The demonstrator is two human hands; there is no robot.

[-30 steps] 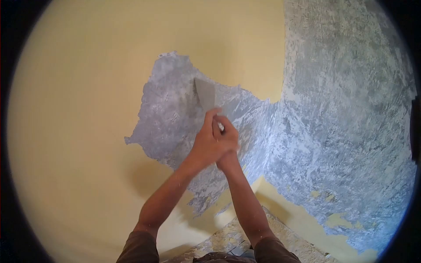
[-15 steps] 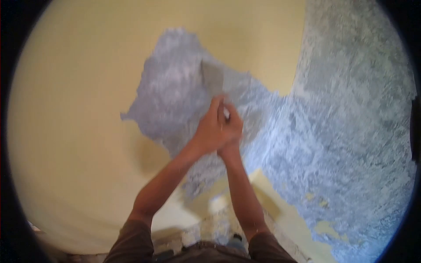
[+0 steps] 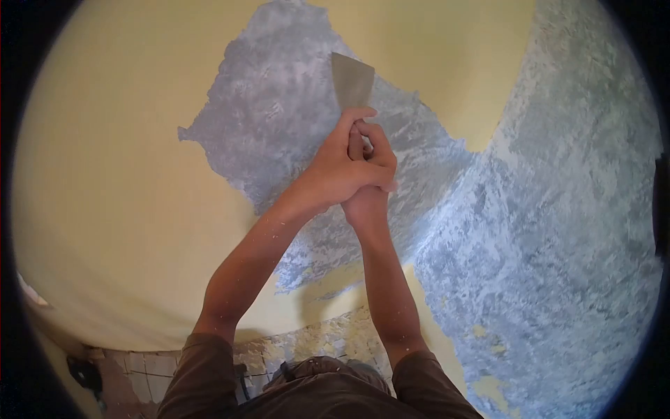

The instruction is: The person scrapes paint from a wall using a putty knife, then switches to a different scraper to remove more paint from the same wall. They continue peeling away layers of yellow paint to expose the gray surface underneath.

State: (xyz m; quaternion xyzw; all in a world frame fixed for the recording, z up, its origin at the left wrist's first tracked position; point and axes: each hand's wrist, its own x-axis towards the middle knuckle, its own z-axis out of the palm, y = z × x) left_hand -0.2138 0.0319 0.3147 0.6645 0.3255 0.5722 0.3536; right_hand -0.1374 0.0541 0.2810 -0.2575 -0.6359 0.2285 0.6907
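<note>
A scraper with a wide flat metal blade (image 3: 353,78) points up the wall, its blade against the bare grey patch (image 3: 272,105) near the edge of the yellow paint (image 3: 419,49). Both hands are clasped together around its handle. My left hand (image 3: 338,167) comes from the left and wraps over the other. Fingers of my right hand (image 3: 373,150) curl round the handle, which is mostly hidden by them.
A larger grey, streaked area (image 3: 544,230) covers the wall on the right. Yellow paint spreads over the left side. Below are a tiled floor (image 3: 143,366) strewn with pale flakes (image 3: 328,335) and a dark object (image 3: 85,373) at lower left.
The view has shifted, so the wall patch sits higher and further left. The clasped hands and scraper appear higher in the picture, and the blade shows more clearly.
</note>
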